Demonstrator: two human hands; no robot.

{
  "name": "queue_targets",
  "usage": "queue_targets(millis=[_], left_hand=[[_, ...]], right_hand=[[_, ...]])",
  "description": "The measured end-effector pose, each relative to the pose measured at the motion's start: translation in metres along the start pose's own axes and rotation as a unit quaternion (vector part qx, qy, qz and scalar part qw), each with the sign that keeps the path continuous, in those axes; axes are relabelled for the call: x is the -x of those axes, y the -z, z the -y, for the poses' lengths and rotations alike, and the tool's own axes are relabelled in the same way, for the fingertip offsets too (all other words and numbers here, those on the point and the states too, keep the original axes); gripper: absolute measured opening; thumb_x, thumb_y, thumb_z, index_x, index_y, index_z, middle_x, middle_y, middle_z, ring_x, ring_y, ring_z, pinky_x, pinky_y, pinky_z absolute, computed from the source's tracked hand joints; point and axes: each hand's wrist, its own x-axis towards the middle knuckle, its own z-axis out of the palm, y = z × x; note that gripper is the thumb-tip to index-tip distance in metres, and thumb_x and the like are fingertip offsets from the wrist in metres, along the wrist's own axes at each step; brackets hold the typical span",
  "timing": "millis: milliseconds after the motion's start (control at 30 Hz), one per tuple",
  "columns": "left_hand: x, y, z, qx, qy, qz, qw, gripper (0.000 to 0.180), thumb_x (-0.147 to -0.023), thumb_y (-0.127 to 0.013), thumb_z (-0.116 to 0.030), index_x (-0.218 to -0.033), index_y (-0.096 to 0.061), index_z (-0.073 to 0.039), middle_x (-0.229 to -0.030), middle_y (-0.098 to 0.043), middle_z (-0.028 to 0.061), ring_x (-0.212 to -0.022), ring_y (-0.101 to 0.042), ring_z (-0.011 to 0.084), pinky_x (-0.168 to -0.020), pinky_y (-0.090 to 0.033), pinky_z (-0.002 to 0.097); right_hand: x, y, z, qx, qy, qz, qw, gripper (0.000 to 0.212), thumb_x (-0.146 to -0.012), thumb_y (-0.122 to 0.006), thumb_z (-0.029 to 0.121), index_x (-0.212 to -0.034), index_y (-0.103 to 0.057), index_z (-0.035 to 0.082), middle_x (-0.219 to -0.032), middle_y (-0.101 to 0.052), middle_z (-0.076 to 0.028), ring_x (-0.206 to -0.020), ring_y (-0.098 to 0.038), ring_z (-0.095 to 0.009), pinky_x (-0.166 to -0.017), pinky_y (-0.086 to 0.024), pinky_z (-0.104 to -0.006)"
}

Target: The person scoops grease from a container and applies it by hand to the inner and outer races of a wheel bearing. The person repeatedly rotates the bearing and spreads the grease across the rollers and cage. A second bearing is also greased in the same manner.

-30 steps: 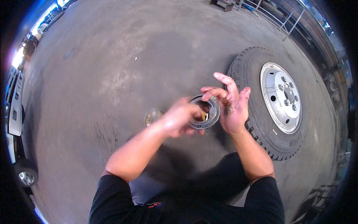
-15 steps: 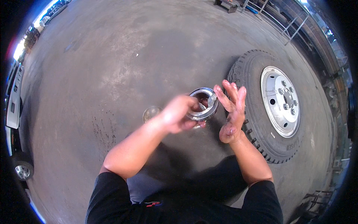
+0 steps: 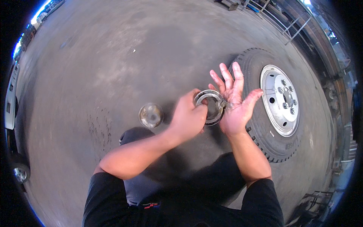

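Observation:
My left hand [image 3: 190,115] is closed round a ring-shaped metal wheel bearing [image 3: 214,119], its fingers hooked through the hole. The bearing is tilted, and its right edge rests at my right palm. My right hand [image 3: 235,106] is turned palm up with fingers and thumb spread. Greyish grease-like smears show on that palm and at the bearing's edge. On the floor left of my left hand stands a small round dish or tin [image 3: 151,115] with a yellowish, shiny inside.
A large truck wheel [image 3: 251,81] with a silver rim [image 3: 267,102] lies close to the right of my right hand. Metal railings [image 3: 298,30] stand at the far right, beyond the concrete floor [image 3: 113,68]. Part of a white vehicle [image 3: 12,96] shows at the left edge.
My right hand has turned palm up and its thumb has swung outward. The bearing in my left hand has tilted and come against that palm. The round dish now shows fully.

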Motion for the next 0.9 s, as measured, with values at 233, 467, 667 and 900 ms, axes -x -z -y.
queue_targets(millis=[233, 467, 667, 900], left_hand=[[0.001, 0.001, -0.002, 0.131, 0.012, 0.036, 0.991, 0.024, -0.083, -0.047, -0.003, -0.105, -0.054, -0.001, -0.069, -0.056, 0.0065, -0.037, -0.047, 0.0125, -0.031, -0.035, 0.0272], [-0.002, 0.015, -0.014, -0.025, -0.008, 0.055, 0.998, 0.031, -0.079, -0.051, -0.004, -0.109, -0.054, 0.002, -0.07, -0.059, 0.0132, -0.046, -0.056, 0.0171, -0.043, -0.044, 0.0322], [-0.011, 0.027, 0.005, -0.171, -0.079, 0.063, 0.98, 0.031, -0.078, -0.053, -0.006, -0.107, -0.056, 0.005, -0.074, -0.064, 0.0146, -0.053, -0.061, 0.0194, -0.049, -0.047, 0.0336], [-0.017, 0.035, -0.008, -0.002, 0.05, 0.079, 0.996, 0.029, -0.084, -0.048, -0.008, -0.112, -0.054, 0.001, -0.071, -0.063, 0.0175, -0.045, -0.057, 0.0201, -0.04, -0.041, 0.032]], right_hand=[[0.003, 0.021, -0.032, 0.067, -0.07, 0.045, 0.994, 0.112, -0.078, -0.009, 0.09, -0.155, -0.019, 0.01, -0.151, -0.034, -0.018, -0.136, -0.039, -0.03, -0.111, -0.031, -0.0459], [-0.008, 0.023, 0.002, 0.258, 0.133, 0.044, 0.956, 0.105, -0.082, -0.01, 0.087, -0.124, -0.059, 0.004, -0.151, -0.036, -0.017, -0.137, -0.038, -0.033, -0.115, -0.023, -0.0497], [0.002, 0.017, 0.031, 0.656, 0.273, 0.254, 0.656, 0.085, -0.094, -0.017, 0.07, -0.08, -0.075, 0.009, -0.142, -0.047, -0.021, -0.136, -0.036, -0.042, -0.116, -0.014, -0.0563], [0.01, 0.026, 0.028, 0.456, 0.214, 0.206, 0.839, 0.097, -0.092, -0.002, 0.074, -0.095, -0.069, 0.004, -0.142, -0.045, -0.023, -0.137, -0.035, -0.038, -0.116, -0.016, -0.0541]])
